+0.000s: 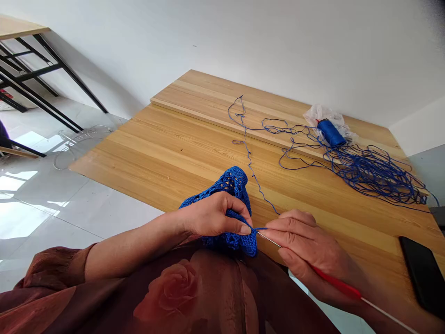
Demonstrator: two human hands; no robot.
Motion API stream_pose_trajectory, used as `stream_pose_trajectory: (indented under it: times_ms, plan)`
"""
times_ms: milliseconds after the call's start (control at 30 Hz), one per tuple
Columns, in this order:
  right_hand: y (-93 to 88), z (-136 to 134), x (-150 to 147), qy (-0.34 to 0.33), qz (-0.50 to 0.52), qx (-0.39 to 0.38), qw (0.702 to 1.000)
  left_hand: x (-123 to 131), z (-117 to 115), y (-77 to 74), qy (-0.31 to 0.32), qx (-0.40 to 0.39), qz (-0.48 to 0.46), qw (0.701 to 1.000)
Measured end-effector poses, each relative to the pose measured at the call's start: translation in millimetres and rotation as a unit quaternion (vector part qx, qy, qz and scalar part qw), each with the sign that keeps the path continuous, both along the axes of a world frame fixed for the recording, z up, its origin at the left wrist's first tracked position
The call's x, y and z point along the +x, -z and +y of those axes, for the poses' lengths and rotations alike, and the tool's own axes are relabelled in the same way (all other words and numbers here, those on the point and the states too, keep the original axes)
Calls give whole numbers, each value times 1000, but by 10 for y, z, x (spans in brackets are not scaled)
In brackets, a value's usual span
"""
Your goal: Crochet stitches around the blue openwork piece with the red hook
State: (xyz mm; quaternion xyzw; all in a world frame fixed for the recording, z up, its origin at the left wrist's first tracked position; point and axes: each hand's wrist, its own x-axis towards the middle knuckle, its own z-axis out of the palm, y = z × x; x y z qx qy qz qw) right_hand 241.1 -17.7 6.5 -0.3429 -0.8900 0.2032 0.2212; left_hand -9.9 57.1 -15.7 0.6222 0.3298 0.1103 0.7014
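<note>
Firmly closed, left hand [212,214] around blue crochet work [231,190], right hand [302,246] on a red-handled crochet hook [335,281] just beside it.

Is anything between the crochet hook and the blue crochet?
Nothing visible: the crochet hook in the right hand has its tip at the edge of the blue crochet, by the left hand.

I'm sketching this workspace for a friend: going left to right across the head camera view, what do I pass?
Black metal table frame, left hand, right hand, blue thread spool, black phone
</note>
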Motion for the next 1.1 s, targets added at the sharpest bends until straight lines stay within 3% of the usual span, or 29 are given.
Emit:
stream_pose_trajectory:
  times_ms: [67,167,300,367,433,567,733,900,1100]
  plan:
    - [-29,42,12,-2,61,-111,992,4,-8,17,9,15,-9,1000]
    - [-14,106,27,-11,155,-268,951,22,-39,12,7,55,-21,998]
    - [150,112,-30,20,231,-364,902,54,-90,-7,-19,97,-17,995]
    - [257,86,-87,79,259,-321,908,69,-111,-8,-37,111,-7,993]
    - [338,64,-129,120,259,-230,930,83,-124,-9,-58,116,4,992]
    - [369,64,-119,130,186,-90,970,100,-124,-24,-79,91,12,993]
    - [319,96,-89,159,204,-116,959,103,-120,-13,-102,-19,-23,994]
    - [306,106,-89,154,219,-167,949,110,-152,54,-145,-168,-55,974]
    - [242,179,-25,122,209,-197,950,116,-149,68,-152,-194,-56,968]
